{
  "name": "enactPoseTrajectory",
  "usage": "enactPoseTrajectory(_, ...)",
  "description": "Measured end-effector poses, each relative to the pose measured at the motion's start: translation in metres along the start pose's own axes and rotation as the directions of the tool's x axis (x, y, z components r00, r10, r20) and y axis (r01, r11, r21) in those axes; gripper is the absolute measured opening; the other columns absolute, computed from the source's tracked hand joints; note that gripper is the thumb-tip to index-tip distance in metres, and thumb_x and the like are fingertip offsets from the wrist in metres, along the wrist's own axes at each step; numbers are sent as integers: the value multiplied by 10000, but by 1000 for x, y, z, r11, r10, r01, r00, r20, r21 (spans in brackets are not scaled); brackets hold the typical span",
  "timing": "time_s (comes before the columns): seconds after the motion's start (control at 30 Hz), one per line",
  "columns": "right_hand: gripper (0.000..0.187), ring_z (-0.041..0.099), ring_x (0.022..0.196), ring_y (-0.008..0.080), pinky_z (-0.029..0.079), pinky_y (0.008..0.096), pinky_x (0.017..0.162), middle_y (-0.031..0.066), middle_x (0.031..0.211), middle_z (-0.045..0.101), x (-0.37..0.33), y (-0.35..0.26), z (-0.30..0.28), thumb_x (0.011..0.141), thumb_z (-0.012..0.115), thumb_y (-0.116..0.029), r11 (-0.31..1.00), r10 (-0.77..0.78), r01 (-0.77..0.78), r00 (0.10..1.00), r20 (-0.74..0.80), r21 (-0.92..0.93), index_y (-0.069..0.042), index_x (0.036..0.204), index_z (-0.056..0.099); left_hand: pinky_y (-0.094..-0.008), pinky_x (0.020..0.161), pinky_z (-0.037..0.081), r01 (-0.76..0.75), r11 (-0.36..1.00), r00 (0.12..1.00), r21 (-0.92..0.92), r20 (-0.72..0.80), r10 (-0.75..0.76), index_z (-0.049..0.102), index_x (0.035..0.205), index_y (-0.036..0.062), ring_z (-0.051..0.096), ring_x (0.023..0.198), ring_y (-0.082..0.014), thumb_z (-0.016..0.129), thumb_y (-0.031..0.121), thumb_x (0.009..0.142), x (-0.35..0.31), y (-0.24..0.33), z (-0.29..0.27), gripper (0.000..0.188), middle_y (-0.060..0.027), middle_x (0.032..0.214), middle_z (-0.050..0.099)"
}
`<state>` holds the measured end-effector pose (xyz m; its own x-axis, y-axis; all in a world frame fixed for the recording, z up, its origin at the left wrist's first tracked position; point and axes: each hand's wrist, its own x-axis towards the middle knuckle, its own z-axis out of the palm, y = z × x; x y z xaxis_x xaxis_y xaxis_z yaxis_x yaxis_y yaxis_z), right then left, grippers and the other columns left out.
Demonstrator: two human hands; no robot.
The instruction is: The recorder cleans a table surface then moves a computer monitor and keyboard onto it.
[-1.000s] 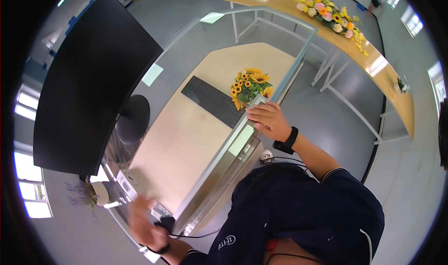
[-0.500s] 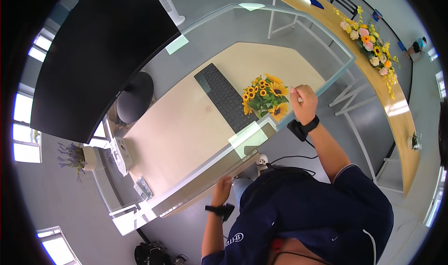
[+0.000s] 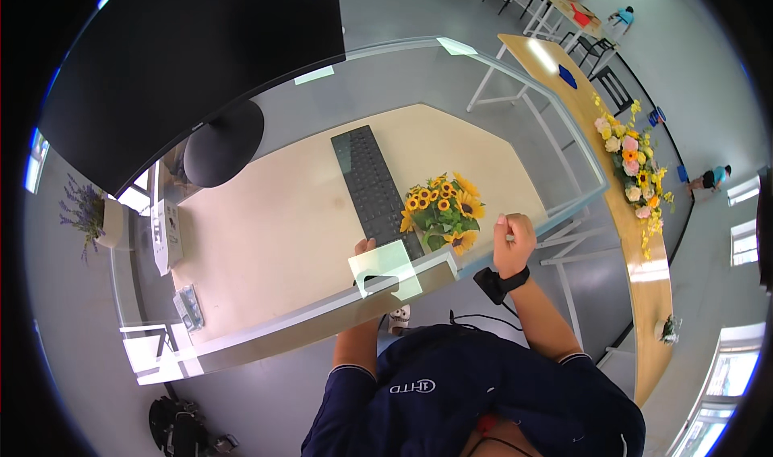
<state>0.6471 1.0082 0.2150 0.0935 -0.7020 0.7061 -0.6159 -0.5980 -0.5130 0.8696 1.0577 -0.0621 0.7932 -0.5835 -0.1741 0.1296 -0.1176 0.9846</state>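
My right hand point(image 3: 515, 235) is closed in a fist just right of a bunch of sunflowers point(image 3: 443, 213), apart from the blooms, above the glass edge. I see nothing in it, and a black band circles that wrist. Past the near glass edge reaches my left hand point(image 3: 365, 246), close to the near end of a black keyboard point(image 3: 374, 185). A pale patch point(image 3: 394, 268) on the glass covers much of it, so its fingers show only in part. The sunflowers stand beside the keyboard's near end on a beige desk surface point(image 3: 266, 231).
Glass panels point(image 3: 576, 131) edge the desk. A large black monitor point(image 3: 201, 62) stands at the far left, near a potted lavender point(image 3: 97, 215) and a white box point(image 3: 167, 235). To the right runs a long wooden table point(image 3: 644, 296) with a flower arrangement point(image 3: 636, 167). Two people point(image 3: 710, 178) are farther off.
My left hand has moved forward from below the near desk edge to beside the keyboard's near end. My right hand stays closed by the sunflowers. The view has turned.
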Motion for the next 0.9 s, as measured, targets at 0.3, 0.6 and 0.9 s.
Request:
enactPoseTrajectory(0.3, 141, 426, 520, 243, 338, 322, 473, 72, 584, 452, -2, 11, -8, 753, 541, -28, 998, -55, 56, 998, 15, -33, -42, 635, 466, -375, 743, 417, 217, 849, 841, 482, 349, -413, 605, 886, -79, 571, 837, -297, 442, 584, 785, 32, 28, 3, 690, -234, 834, 601)
enactPoseTrajectory(0.6, 147, 430, 518, 220, 335, 315, 469, 70, 594, 475, -3, 5, -6, 751, 530, -14, 998, -60, 61, 998, 14, -10, -31, 625, 456, -435, 756, 409, -3, 966, 987, 258, 158, -39, 533, 901, -93, 523, 866, -435, 285, 419, 912, 32, 1, 36, 569, -302, 904, 547)
enactPoseTrajectory(0.9, 143, 468, 541, 192, 369, 290, 500, 72, 629, 515, -6, 10, -4, 794, 526, -37, 1000, -30, 30, 999, 37, 5, -21, 659, 483, -371, 613, 397, -125, 961, 982, 246, 169, 84, 510, 770, -86, 497, 635, -236, 325, 358, 920, 29, 36, -19, 503, -173, 656, 533)
